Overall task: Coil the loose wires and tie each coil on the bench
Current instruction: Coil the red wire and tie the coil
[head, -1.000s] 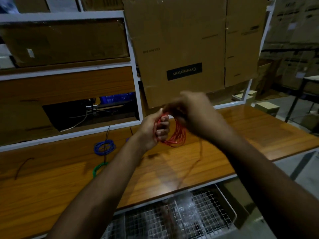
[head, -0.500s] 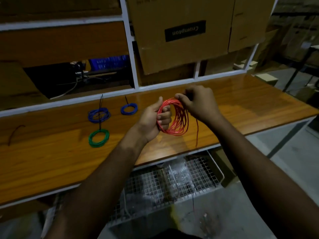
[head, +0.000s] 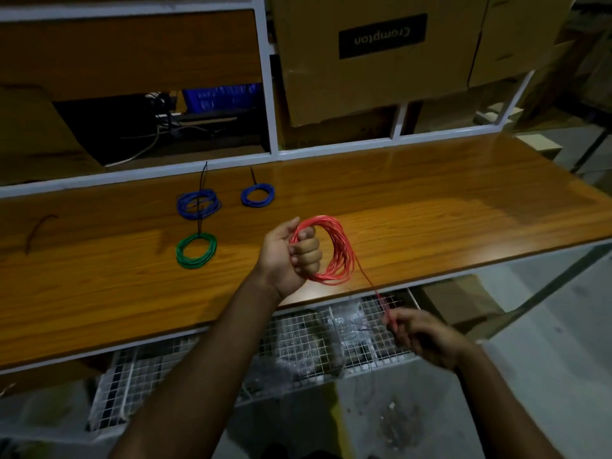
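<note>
Dim workshop light falls on a wooden bench (head: 430, 207), taken as the landmark. Nearest, below its front edge, the right hand (head: 420, 332) pinches the loose tail of the red wire (head: 337, 246). Under the bench a wire-mesh basket (head: 298, 342) holds what look like clear plastic bags; I cannot tell what is in them. Above the front edge, the left hand (head: 291, 253) is clenched through the red coil. That wire looks light and springy, likely to unwind unless gripped across all its turns. Farther back on the bench lie a green coil (head: 196, 250) and two blue coils (head: 198, 204), each tied. Behind stands a cardboard box (head: 364, 77).
</note>
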A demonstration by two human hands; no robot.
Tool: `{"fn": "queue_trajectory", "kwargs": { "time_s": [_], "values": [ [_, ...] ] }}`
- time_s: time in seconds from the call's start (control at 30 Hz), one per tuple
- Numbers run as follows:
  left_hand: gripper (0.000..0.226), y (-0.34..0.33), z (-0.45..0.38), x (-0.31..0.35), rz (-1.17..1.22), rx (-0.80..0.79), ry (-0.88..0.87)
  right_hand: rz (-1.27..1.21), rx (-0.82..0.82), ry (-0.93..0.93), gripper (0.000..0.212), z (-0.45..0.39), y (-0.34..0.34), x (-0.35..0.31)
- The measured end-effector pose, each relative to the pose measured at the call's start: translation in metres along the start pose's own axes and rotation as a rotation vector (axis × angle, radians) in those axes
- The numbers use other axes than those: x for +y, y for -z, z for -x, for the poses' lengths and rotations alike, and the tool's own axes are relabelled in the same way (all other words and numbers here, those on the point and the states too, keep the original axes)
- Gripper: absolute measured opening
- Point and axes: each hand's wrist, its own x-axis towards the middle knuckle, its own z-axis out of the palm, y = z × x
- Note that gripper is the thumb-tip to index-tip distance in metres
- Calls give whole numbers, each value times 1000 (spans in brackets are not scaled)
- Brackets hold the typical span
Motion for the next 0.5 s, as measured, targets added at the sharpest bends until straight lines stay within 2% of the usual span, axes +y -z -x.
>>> {"fn": "queue_trajectory", "kwargs": {
  "time_s": [0.07, 0.13, 0.27, 0.33, 0.4, 0.5],
  "values": [
    [36, 1, -5, -3, 4, 39, -26, -109, 161, 11, 33, 1, -9, 20],
    [34, -2, -10, -8, -3, 56, -49, -66, 283, 75, 38, 1, -30, 28],
    [37, -4, -21, -23, -2, 90, -64, 144, 478, 135, 19, 2, -90, 27],
    [41, -2, -25, -29, -33, 106, -64, 232, 488, 164, 15, 6, -119, 20],
    [41, -1, -27, -36, -84, 112, -51, 347, 431, 210, 15, 12, -141, 5],
    [41, -1, -26, -45, -165, 114, 14, 624, 323, 314, 25, 21, -157, -30]
  ]
}}
